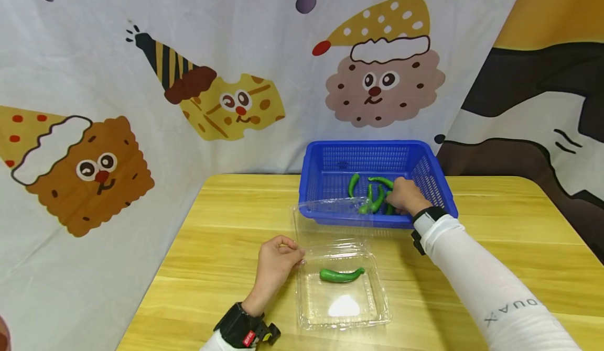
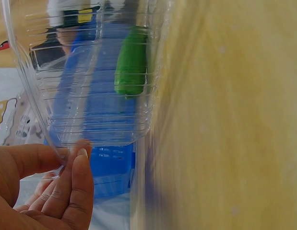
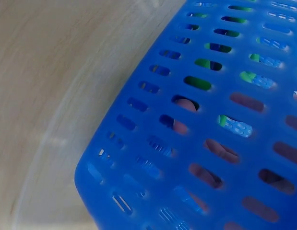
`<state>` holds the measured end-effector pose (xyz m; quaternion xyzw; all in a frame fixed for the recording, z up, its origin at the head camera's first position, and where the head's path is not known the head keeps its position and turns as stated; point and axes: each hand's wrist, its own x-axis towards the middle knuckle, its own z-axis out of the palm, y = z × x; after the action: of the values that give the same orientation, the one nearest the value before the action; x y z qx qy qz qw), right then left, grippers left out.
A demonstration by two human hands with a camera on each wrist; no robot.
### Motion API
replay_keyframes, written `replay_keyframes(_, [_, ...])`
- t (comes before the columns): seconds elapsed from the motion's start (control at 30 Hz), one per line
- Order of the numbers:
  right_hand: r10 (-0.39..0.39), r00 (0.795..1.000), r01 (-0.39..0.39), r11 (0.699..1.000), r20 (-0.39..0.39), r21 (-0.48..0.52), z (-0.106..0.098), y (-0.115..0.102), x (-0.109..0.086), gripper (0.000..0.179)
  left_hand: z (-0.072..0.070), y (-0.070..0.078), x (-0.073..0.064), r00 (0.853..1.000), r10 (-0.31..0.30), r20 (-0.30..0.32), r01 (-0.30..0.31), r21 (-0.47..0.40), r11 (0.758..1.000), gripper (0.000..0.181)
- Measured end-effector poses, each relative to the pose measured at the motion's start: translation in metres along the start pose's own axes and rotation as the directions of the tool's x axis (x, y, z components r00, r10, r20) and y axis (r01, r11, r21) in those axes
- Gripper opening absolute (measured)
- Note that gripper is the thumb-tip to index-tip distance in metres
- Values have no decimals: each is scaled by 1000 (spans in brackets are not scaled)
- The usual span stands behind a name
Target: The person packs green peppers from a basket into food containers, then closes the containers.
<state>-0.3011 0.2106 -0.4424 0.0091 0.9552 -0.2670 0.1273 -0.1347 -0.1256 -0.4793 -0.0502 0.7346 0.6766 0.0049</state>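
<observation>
A clear plastic clamshell box [image 1: 343, 317] lies open on the table, its raised lid [image 1: 330, 230] reaching over the near rim of the blue basket [image 1: 309, 178]. One green chili pepper [image 1: 342, 275] lies in the box's base. My left hand [image 1: 278, 264] pinches the box's edge near the hinge between thumb and fingers, as the left wrist view shows. Inside the basket, my right hand [image 1: 409, 196] reaches down among several green chili peppers [image 1: 353, 185]. Its fingers are partly hidden, and I cannot tell whether they grip a pepper. The right wrist view shows them only through the basket's slots.
The wooden table [image 1: 222, 225] holds the basket at its back edge, against a white cloth backdrop [image 1: 264, 21] with cartoon prints. The basket's slotted side wall [image 3: 138, 139] stands between the right wrist camera and the hand.
</observation>
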Motion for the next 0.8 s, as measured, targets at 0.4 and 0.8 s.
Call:
replay_keyframes(0.4, [-17, 999, 18, 999, -32, 36, -9, 4, -6, 15, -1, -1, 0, 1000, 12, -1, -12, 10, 1000, 16])
replay_keyframes(0.8, [-107, 989, 114, 991, -105, 70, -35, 5, -13, 40, -1, 0, 0, 1000, 0, -6, 0, 8, 1000, 17])
